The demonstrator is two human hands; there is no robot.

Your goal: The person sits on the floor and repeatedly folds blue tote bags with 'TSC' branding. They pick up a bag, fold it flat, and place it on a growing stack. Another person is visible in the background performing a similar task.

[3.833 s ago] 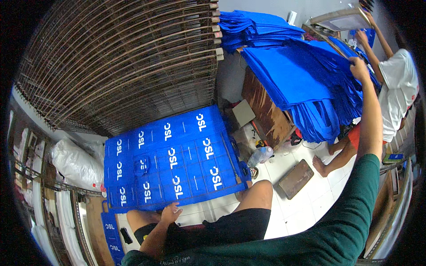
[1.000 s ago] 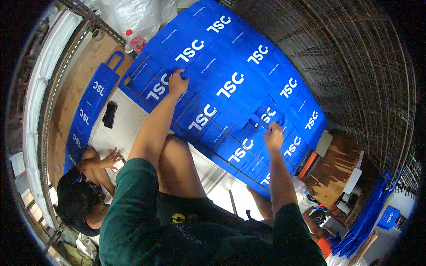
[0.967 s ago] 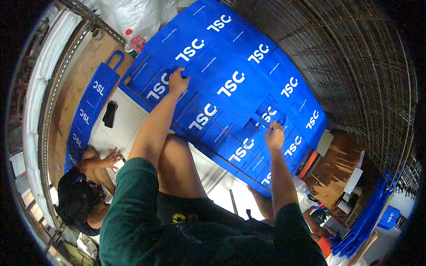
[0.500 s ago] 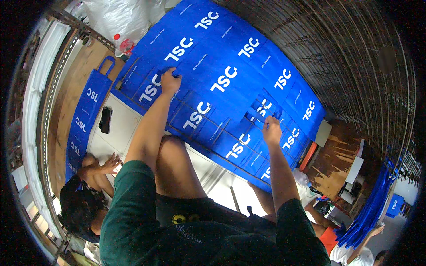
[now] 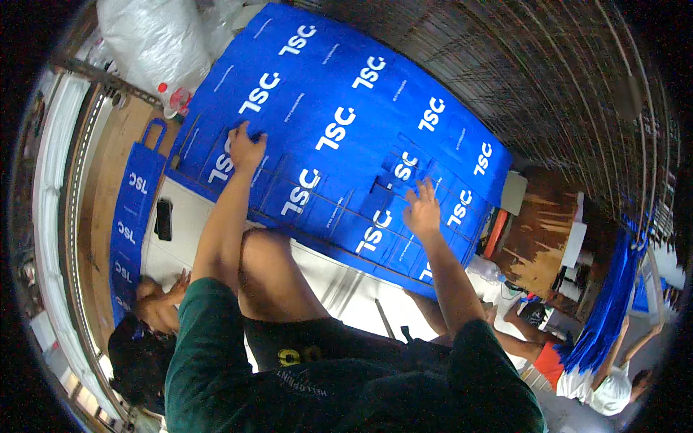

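A broad spread of blue printed fabric (image 5: 303,108) with white lettering lies before me, marked with thin straight lines along its near part. My left hand (image 5: 247,150) rests on its left side, thumb and fingers apart, with nothing gripped that I can make out. On the right, my right hand (image 5: 424,209) has its fingers spread just over the fabric, beside a small rectangular blue piece (image 5: 406,166) with dark edges. Whether the right fingertips touch the cloth, I cannot tell.
At the left a blue bag (image 5: 133,202) lies on wood near a black phone (image 5: 164,220) and a crouching person (image 5: 137,353). Clear plastic sacks (image 5: 155,43) and a red-capped bottle (image 5: 173,97) stand far left. Blue strips (image 5: 606,310) hang at right, near another person (image 5: 577,372).
The fingers of my right hand have parted from a pinch on the small blue piece, which now lies flatter. My left fingers have spread too. The whole view has shifted a little.
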